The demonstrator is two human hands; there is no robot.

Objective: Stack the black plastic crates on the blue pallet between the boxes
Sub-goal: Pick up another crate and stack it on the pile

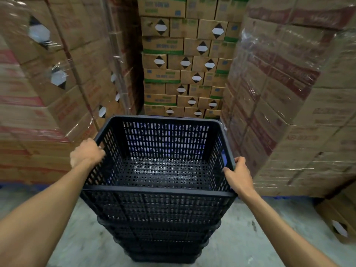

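A stack of several nested black plastic crates stands in front of me on the concrete floor. The top crate is empty, with slotted walls and a perforated bottom. My left hand grips the top crate's left rim. My right hand grips its right rim near the front corner. Blue of the pallet shows through the slots of the crate's far wall, in the gap between the box stacks; most of the pallet is hidden.
Tall shrink-wrapped stacks of cardboard boxes rise on the left and right, with another box wall behind the gap. A loose carton lies on the floor at the right. Grey concrete floor surrounds the crates.
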